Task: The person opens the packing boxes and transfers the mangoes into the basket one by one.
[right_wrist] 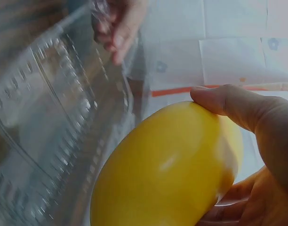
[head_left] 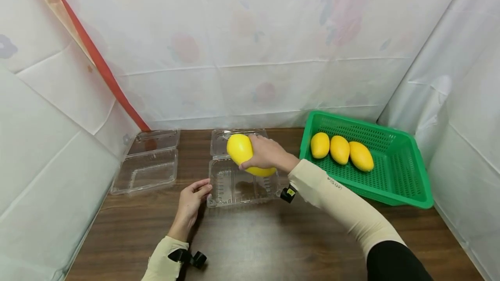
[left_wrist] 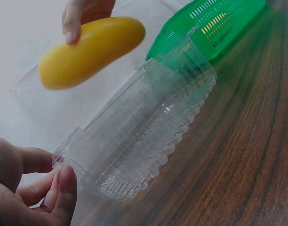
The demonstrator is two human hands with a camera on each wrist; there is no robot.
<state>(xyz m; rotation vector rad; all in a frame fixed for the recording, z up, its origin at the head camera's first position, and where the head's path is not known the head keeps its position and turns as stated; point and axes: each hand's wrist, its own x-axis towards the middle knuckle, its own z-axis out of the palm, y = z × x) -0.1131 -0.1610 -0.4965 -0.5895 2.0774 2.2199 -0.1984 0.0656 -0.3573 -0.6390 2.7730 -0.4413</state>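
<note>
My right hand [head_left: 265,153] grips a smooth yellow mango [head_left: 239,148] above a lidded clear plastic clamshell box [head_left: 230,185], which lies opened out on the table. Fingers and thumb wrap the mango's side in the right wrist view; the palm hides part of it. Seen from the left wrist, the mango [left_wrist: 92,52] is elongated and hangs clear of the box [left_wrist: 144,122]. With thumb and fingers, my left hand [head_left: 193,198] pinches the box's left rim near its front corner.
A green perforated basket [head_left: 402,177] stands at the right, with three mangoes [head_left: 340,149] at its left end. Another opened clear box [head_left: 152,172] lies on the left. White patterned sheeting [head_left: 234,55] walls the brown wooden table [head_left: 273,242] at the back and sides.
</note>
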